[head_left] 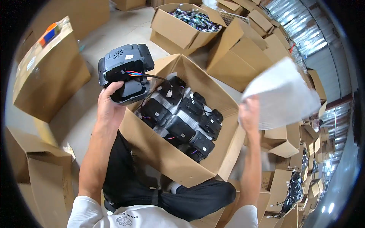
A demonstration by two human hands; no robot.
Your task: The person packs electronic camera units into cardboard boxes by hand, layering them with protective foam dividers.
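Note:
My left hand [108, 104] grips a black plastic device [125, 72] with a speaker grille and coloured wires, lifted above the left corner of an open cardboard box [167, 155]. A black cable runs from the device down into the box. Several similar black units [182, 121] lie packed inside over a pale liner. My right hand [249, 114] is raised at the box's right side and pinches a white translucent bag [281, 93] that hangs blurred in the air.
Another open carton [171, 28] full of dark small parts stands behind. Closed and flattened cardboard boxes [45, 76] ring me on the left, back and right. My legs in dark trousers [152, 190] are folded against the box's near side.

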